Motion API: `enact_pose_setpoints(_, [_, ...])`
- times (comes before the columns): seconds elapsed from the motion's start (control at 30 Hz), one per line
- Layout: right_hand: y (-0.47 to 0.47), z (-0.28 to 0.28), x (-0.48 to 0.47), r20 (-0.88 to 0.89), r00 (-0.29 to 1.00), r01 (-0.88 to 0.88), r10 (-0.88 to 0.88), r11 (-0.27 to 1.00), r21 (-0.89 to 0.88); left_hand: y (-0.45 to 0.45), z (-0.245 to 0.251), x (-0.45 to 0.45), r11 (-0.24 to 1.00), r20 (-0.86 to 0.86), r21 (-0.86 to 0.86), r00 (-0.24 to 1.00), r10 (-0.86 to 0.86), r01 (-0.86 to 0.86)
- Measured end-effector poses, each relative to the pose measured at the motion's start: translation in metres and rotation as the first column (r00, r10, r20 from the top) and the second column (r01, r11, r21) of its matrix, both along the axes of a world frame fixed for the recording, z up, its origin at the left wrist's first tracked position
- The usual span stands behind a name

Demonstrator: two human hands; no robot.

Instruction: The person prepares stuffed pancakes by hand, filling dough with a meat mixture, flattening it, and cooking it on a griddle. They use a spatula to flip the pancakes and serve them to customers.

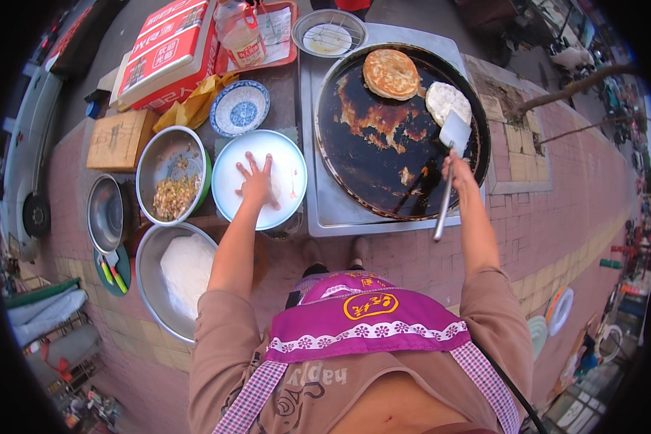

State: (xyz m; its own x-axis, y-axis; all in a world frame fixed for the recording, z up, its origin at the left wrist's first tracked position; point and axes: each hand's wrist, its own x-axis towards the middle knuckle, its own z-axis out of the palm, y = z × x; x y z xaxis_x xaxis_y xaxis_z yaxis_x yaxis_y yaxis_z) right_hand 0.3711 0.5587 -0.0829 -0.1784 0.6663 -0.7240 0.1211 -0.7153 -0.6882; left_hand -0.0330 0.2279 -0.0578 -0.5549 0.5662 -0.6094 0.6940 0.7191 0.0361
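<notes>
My left hand (pixel 257 180) is spread with its palm down on a light blue-rimmed round plate (pixel 230 157); what lies under the palm is partly hidden. My right hand (pixel 458 169) grips the handle of a metal spatula (pixel 455 131). The spatula's blade touches the lower edge of a pale flatbread (pixel 446 100) in a large round black griddle pan (pixel 369 173). A browned flatbread (pixel 391 74) lies near the pan's far edge. Left of the plate, a steel bowl (pixel 169 146) holds a chopped filling (pixel 177 196). Nearer to me is a large metal basin (pixel 149 287) with white dough (pixel 187 271).
Behind the plate stand a blue-patterned bowl (pixel 241 107), a plastic bottle (pixel 241 38) and a red-and-white box (pixel 165 54). A dish with a wire rack (pixel 330 33) sits at the pan's far left. An empty steel bowl (pixel 106 214) and green-handled tools (pixel 112 274) are at left.
</notes>
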Motion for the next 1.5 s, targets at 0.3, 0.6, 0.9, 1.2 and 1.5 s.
enact_pose_setpoints(0.3, [-0.021, 0.011, -0.039, -0.029, 0.996, -0.075, 0.089, 0.943, 0.325, -0.002, -0.003, -0.002, 1.0, 0.025, 0.029, 1.0, 0.009, -0.01])
enact_pose_setpoints(0.6, [0.018, 0.07, -0.05, 0.488, 0.647, -0.731, 0.586, 0.659, 0.177, -0.005, -0.005, -0.001, 0.998, 0.022, 0.055, 1.0, -0.014, 0.013])
enact_pose_setpoints(0.9, [0.248, 0.071, -0.325, 0.991, -0.061, -0.875, 0.117, -0.484, 0.003, 0.004, 0.011, 0.0, 1.0, 0.018, 0.006, 1.0, -0.015, 0.015])
enact_pose_setpoints(1.2, [0.261, 0.016, -0.429, 0.93, -0.342, -0.799, -0.137, -0.478, -0.364, 0.01, 0.019, -0.001, 0.999, 0.013, -0.038, 1.0, -0.009, 0.01])
enact_pose_setpoints(1.5, [0.238, -0.005, -0.434, 0.984, -0.079, -0.927, -0.159, -0.352, -0.131, 0.007, 0.014, -0.002, 0.999, -0.008, -0.03, 1.0, -0.013, 0.013])
